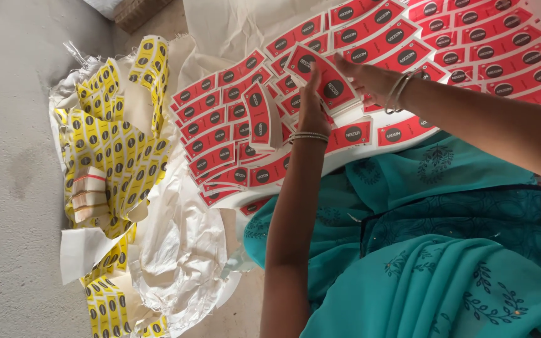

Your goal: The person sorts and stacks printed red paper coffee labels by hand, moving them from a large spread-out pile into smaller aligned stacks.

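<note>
Both hands' grip clasping red curved label stack (pixel 322 78), black ovals, left hand (pixel 313 111), right hand (pixel 370 78)

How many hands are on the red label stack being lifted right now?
2. The left hand grips the lifted stack of red labels at its lower edge; the right hand holds its right end. No other hands show, though some may be outside the frame.

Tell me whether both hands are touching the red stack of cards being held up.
Touching. The head view shows the left hand gripping the red card stack from below and the right hand pressing its far edge.
</note>
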